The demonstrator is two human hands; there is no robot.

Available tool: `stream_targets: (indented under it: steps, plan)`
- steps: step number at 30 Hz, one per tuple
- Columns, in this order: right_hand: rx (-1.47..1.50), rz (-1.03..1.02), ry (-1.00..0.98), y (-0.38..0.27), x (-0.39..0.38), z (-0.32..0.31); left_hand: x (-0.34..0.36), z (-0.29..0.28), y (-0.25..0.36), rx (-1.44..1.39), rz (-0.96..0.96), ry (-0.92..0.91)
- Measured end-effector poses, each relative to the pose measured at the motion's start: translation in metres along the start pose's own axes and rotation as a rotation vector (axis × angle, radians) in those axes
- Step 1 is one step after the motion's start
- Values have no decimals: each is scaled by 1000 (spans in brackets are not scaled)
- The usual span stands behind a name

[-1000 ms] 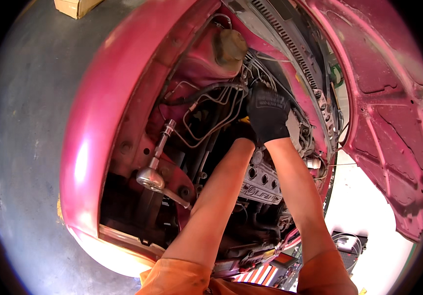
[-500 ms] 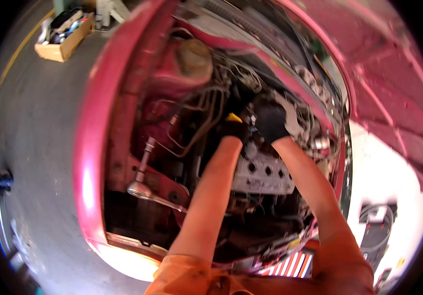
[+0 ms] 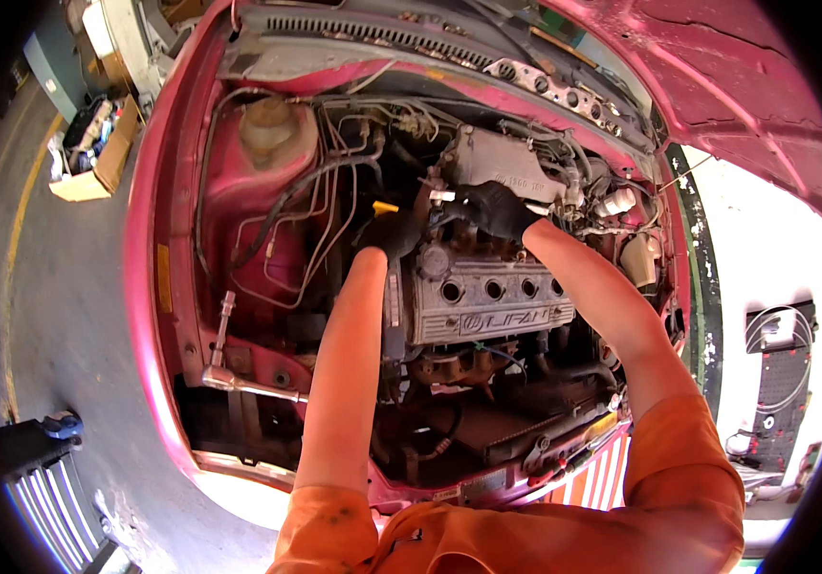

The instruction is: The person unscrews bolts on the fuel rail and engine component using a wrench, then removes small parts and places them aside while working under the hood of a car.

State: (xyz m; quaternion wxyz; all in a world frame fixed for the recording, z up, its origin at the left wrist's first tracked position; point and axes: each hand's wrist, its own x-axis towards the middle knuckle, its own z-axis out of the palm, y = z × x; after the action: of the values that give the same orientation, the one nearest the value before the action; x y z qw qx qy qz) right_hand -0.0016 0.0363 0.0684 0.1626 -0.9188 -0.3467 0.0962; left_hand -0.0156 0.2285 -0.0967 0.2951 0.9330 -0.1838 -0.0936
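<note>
Both my hands wear black gloves and reach into the back of a car's engine bay, behind the ribbed grey engine cover [image 3: 492, 323]. My right hand [image 3: 497, 210] is closed around a shiny metal tool; its bright end [image 3: 441, 196] sticks out toward the left, and the exact kind is unclear. My left hand [image 3: 394, 233] is down at the left end of the engine, beside the round filler cap [image 3: 434, 259]. A small yellow piece [image 3: 385, 207] shows at the top edge of that glove. The left fingers are dark and hidden.
A ratchet with an extension [image 3: 221, 377] lies on the bay's left front. A metal gasket [image 3: 564, 94] rests by the windscreen. The raised pink bonnet [image 3: 745, 86] stands at right. On the floor at far left is a cardboard box [image 3: 105, 177] of items.
The view has shifted and sharpened, so the engine bay shows more fully. Both hands stay behind the engine cover, and the metal tool in my right hand shows more plainly.
</note>
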Motion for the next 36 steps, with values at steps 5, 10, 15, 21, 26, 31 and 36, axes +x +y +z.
stream_targets:
  steps: [5,10,15,21,26,31,36]
  plan:
    - [-12,-137,13,9,-15,8,-25,-12,41,-182,-101,22]
    - [-52,-244,-79,-30,18,3,-26,-8,30,-117,-212,-33]
    - [-410,-461,2,-57,47,15,-30,-9,16,-104,-116,-70]
    - [-439,-408,66,-51,50,21,-40,-49,45,-111,-316,-268]
    - [-402,-421,-15,-60,57,41,-50,-47,39,-135,-128,-4]
    - [-560,-581,0,-61,55,42,-49,-28,6,-147,-137,65]
    - [-399,-642,6,18,0,3,-42,-57,37,-932,-241,-347]
